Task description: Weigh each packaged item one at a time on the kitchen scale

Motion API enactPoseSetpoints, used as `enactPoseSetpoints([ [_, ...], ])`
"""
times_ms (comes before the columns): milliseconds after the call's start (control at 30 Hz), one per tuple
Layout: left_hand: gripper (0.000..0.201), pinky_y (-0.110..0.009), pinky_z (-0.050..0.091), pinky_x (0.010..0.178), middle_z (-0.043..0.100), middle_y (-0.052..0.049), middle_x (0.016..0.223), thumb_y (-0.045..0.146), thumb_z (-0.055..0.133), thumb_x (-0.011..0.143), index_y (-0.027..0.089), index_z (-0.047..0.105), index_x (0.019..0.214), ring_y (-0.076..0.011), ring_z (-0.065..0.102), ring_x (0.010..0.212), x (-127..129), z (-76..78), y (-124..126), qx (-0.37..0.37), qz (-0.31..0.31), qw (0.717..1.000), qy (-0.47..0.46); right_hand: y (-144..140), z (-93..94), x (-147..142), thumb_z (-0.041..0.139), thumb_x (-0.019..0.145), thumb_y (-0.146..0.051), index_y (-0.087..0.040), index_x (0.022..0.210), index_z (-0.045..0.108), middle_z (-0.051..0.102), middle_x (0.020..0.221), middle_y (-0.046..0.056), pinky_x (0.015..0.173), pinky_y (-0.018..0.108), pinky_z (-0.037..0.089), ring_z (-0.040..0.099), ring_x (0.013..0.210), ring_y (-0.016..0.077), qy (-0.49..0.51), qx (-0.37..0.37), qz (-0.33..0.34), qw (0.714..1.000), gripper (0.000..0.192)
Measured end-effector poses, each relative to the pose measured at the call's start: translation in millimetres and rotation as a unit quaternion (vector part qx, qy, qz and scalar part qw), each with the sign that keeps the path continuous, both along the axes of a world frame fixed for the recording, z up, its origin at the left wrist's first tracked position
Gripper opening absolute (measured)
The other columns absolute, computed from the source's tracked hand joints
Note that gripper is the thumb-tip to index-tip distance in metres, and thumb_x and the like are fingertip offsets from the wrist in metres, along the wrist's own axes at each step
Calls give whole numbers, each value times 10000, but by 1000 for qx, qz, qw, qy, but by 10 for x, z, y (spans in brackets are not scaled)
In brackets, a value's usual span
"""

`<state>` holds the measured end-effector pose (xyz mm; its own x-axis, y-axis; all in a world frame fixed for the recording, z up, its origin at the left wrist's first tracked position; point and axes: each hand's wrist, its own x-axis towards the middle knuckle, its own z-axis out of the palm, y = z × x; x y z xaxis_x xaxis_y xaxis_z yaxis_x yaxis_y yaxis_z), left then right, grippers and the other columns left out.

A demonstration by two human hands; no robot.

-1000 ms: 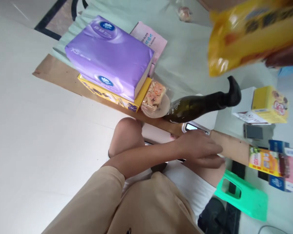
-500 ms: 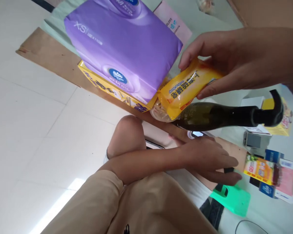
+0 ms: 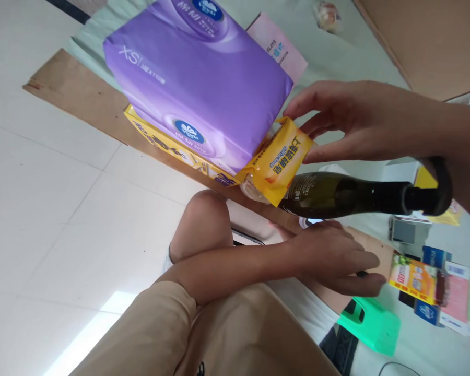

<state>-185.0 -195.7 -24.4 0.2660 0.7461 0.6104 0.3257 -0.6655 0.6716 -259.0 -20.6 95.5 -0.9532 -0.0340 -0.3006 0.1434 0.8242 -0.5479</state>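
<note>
A yellow sulfur soap packet [image 3: 284, 159] leans beside the purple tissue pack [image 3: 203, 83], over a clear round container [image 3: 254, 188]. My right hand [image 3: 337, 122] is at the packet's upper end, fingers and thumb apart. The thumb tip overlaps the packet's edge, and its palm looks unfilled. Just below stands a dark green pump bottle [image 3: 337, 194], its black pump partly behind my right wrist. Fingers stretched and slightly apart, my left hand [image 3: 340, 258] lies over the brown board's edge, with a small dark patch between the fingers that I cannot make out.
Under the tissues is a yellow box [image 3: 180, 149]; behind them, a pink box [image 3: 278, 47]. At right are an orange-yellow packet [image 3: 413, 277], a grey device [image 3: 402, 230], pink and green boxes and a green plastic item [image 3: 372, 324]. A brown board [image 3: 82, 94] runs along the edge.
The soap packet has shifted slightly down and left, and sits less deep in my right hand. That hand has lowered and its hold has loosened. My left hand has barely moved.
</note>
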Motion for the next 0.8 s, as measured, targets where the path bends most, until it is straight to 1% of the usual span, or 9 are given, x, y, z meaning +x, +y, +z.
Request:
enactPoseSetpoints([
  [100,462,-367,374,587,758,-27,686,394,394,1034,200,642,695,-194,700,607,4,-20,-9,19,19,1000,-1,7,-49,7,930,662,-479,-327,1159,719,752,1319,-10,789,258,733,816,956,157,-35,-54,-80,995,561],
  [200,468,-364,354,581,742,-17,660,390,399,1036,200,628,675,-184,688,591,7,-34,-17,34,33,999,-2,25,-36,11,1009,530,-362,-309,1063,774,774,1263,-19,747,258,735,825,932,182,-77,-83,-186,976,584],
  [267,469,-365,344,584,743,-14,664,392,397,1039,200,628,679,-184,687,596,7,-35,-19,32,35,999,-3,53,-17,49,1022,503,-298,-307,1047,791,791,1217,-31,713,236,728,830,927,188,-70,-93,-209,971,591],
  [333,489,-370,337,593,749,-17,678,402,372,1050,200,630,686,-188,691,610,5,-32,-15,24,31,999,-1,98,1,121,1004,567,-265,-325,1085,791,801,1180,-41,699,219,721,834,952,196,-50,-107,-197,973,563],
  [433,513,-377,329,609,763,-25,712,431,343,1058,198,646,717,-194,702,646,4,-31,-4,6,2,1000,16,175,24,254,956,668,-251,-349,1132,781,805,1099,-49,731,259,725,833,991,212,-27,-120,-197,973,505],
  [567,529,-386,349,650,784,-34,771,472,322,1060,193,670,775,-200,721,702,40,-49,5,-24,-28,999,34,232,16,333,955,671,-277,-335,1151,771,799,1071,-43,742,305,707,828,943,196,-29,-104,-225,968,518],
  [667,542,-395,369,685,784,-40,775,476,306,1064,191,663,773,-203,725,722,83,-67,4,-25,-28,999,36,222,-36,272,915,730,-379,-329,1207,752,803,1131,-54,666,228,652,804,854,124,-74,-75,-148,983,506],
  [767,541,-393,377,688,786,-37,778,474,309,1064,191,678,788,-199,718,712,94,-73,1,-23,-28,999,35,164,-113,175,859,807,-432,-286,1155,787,818,994,-64,555,150,535,728,713,56,-118,-56,-48,990,384],
  [800,538,-391,376,681,786,-36,777,470,314,1065,191,683,790,-198,715,706,86,-71,-1,-23,-24,999,35,140,-142,151,884,778,-433,-259,1102,804,815,931,-64,542,146,508,701,682,50,-102,-60,-58,991,376],
])
